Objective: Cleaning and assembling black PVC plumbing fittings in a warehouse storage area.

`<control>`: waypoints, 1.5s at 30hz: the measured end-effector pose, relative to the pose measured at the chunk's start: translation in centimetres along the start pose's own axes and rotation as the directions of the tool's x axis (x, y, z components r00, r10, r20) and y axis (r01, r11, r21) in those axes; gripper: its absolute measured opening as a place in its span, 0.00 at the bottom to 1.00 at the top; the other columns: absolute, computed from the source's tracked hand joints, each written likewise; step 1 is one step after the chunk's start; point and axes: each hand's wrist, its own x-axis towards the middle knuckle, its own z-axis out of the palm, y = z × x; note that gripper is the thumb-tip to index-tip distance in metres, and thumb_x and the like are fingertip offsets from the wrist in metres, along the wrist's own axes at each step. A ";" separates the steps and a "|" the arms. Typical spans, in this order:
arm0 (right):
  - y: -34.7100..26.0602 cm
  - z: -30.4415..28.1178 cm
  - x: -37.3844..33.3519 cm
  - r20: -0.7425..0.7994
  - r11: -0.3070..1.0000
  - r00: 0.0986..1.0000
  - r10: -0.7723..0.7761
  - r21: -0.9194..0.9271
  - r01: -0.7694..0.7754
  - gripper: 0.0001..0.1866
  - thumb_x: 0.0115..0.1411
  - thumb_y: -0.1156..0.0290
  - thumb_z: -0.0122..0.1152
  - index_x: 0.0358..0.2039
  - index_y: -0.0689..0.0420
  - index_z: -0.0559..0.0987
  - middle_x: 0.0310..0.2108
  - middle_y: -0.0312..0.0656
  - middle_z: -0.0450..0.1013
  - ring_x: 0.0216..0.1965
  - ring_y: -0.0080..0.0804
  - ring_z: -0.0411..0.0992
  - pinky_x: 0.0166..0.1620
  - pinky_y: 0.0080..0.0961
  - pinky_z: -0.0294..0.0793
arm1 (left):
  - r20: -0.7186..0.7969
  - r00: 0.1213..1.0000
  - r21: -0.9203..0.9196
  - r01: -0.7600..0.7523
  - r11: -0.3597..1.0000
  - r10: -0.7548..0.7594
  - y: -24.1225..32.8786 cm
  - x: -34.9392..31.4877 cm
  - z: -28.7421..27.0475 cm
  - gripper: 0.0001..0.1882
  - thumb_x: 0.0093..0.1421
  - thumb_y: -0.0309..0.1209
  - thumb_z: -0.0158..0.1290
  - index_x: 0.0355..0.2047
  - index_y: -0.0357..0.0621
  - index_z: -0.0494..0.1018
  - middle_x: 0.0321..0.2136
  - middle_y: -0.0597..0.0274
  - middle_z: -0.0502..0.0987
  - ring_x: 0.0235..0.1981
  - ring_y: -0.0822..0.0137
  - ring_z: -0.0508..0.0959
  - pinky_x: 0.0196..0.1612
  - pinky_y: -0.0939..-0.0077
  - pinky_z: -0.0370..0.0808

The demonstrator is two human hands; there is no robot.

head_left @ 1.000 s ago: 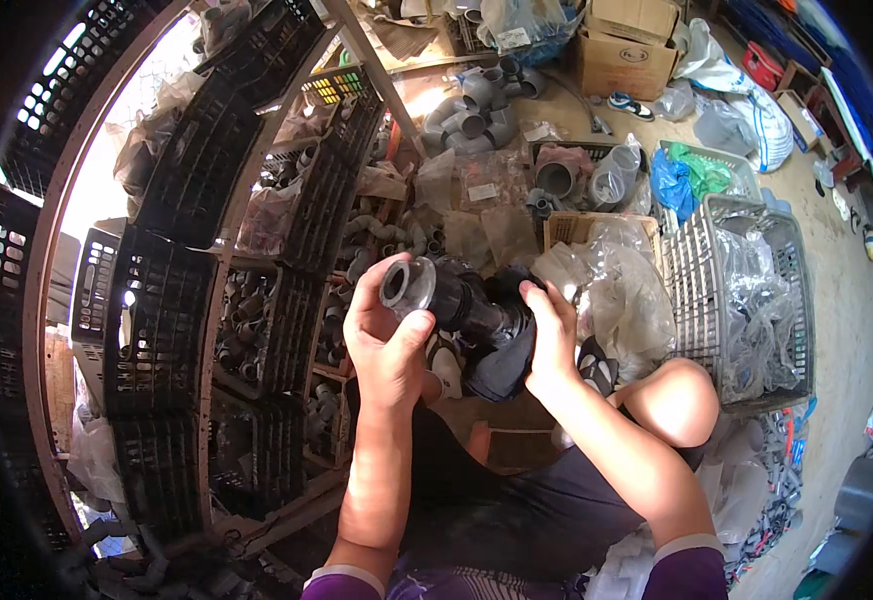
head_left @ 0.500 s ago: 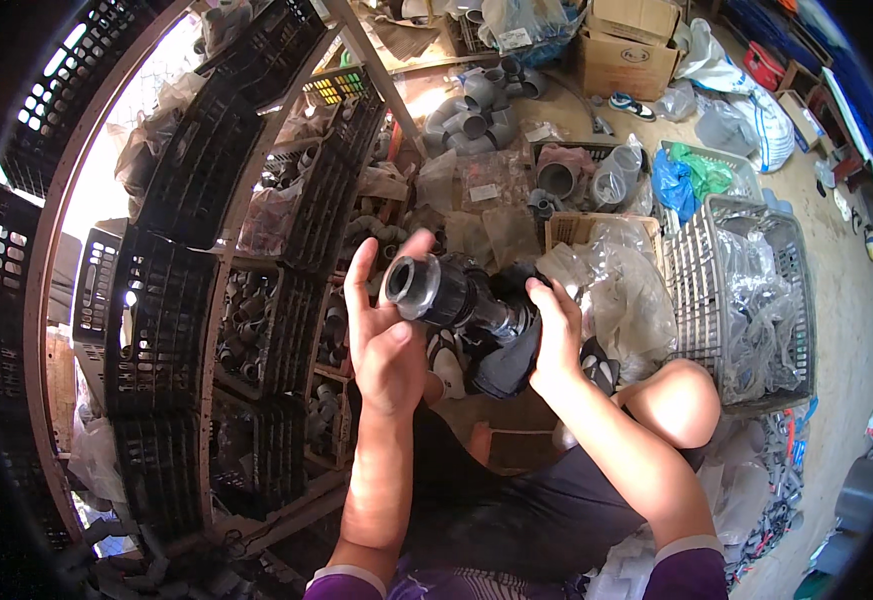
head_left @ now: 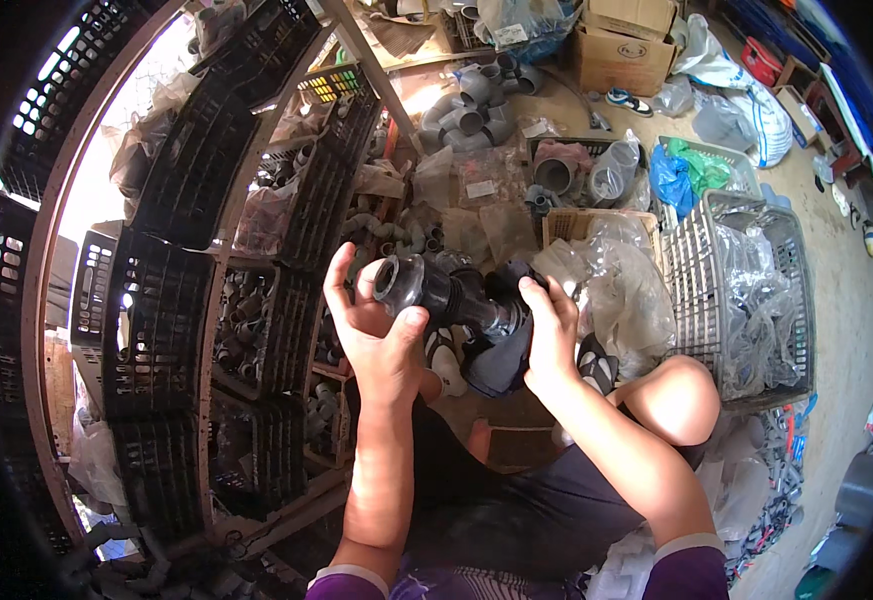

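Observation:
A black ribbed pipe fitting [head_left: 438, 291] with a wide, shiny open end is held up in front of my lap. At its open end, my left hand [head_left: 380, 348] has the thumb against the near side and fingers behind, with the forefinger sticking up. My right hand [head_left: 554, 335] grips a dark cloth [head_left: 499, 366] wrapped about the fitting's other end. Part of that end is hidden by the cloth and my fingers. The cloth's loose part hangs below the fitting.
Black crates [head_left: 163, 320] of fittings fill a rack at my left. Ahead lie grey pipe elbows [head_left: 471, 120] and plastic bags [head_left: 626, 300]. A grey crate [head_left: 691, 290] stands right of my knee, with a cardboard box [head_left: 624, 62] farther back.
The fitting's open end has shifted slightly left and up, and my left hand has moved left with it. My left fingers have changed position around the end. My right hand keeps its grip.

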 end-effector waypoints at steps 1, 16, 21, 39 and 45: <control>-0.1 0.1 0.0 0.008 1.000 1.000 -0.017 -0.020 0.017 0.09 0.62 0.67 0.60 0.33 0.59 0.78 0.28 0.29 0.70 0.31 0.17 0.64 0.37 0.18 0.64 | 0.005 1.000 -0.020 -0.001 1.000 0.001 -0.1 0.0 -0.3 0.51 0.51 0.38 0.67 0.67 0.43 0.47 0.55 0.44 0.70 0.54 0.56 0.74 0.59 0.59 0.69; 0.5 -0.7 0.4 0.004 1.000 1.000 0.005 -0.026 -0.005 0.10 0.62 0.65 0.60 0.35 0.60 0.79 0.29 0.29 0.71 0.31 0.17 0.65 0.37 0.18 0.65 | 0.070 0.998 -0.219 0.021 0.975 -0.006 0.1 0.2 0.7 0.56 0.48 0.37 0.68 0.69 0.45 0.44 0.61 0.39 0.61 0.60 0.53 0.67 0.60 0.60 0.69; 0.3 -0.7 0.4 0.004 1.000 1.000 0.010 0.012 -0.010 0.09 0.62 0.66 0.61 0.34 0.59 0.79 0.28 0.29 0.70 0.30 0.17 0.64 0.35 0.18 0.63 | 0.039 0.998 -0.118 0.054 0.992 -0.050 0.3 0.0 0.6 0.52 0.50 0.31 0.67 0.68 0.43 0.46 0.59 0.38 0.65 0.58 0.55 0.71 0.61 0.60 0.67; 0.1 -0.5 0.0 -0.013 0.999 0.999 -0.036 -0.022 0.036 0.07 0.62 0.68 0.61 0.34 0.58 0.79 0.28 0.27 0.70 0.31 0.15 0.64 0.36 0.17 0.64 | 0.010 0.998 0.024 0.061 0.998 -0.062 -0.1 -0.1 0.7 0.52 0.50 0.38 0.65 0.69 0.43 0.45 0.56 0.39 0.67 0.56 0.54 0.72 0.61 0.55 0.69; 0.0 -0.6 -0.3 0.002 0.999 1.000 -0.028 -0.026 0.028 0.07 0.62 0.68 0.61 0.34 0.59 0.79 0.29 0.28 0.71 0.31 0.15 0.65 0.36 0.17 0.65 | -0.024 1.000 -0.121 -0.003 0.993 0.000 -0.5 0.0 0.3 0.52 0.49 0.36 0.68 0.69 0.47 0.48 0.61 0.47 0.61 0.55 0.54 0.73 0.59 0.56 0.70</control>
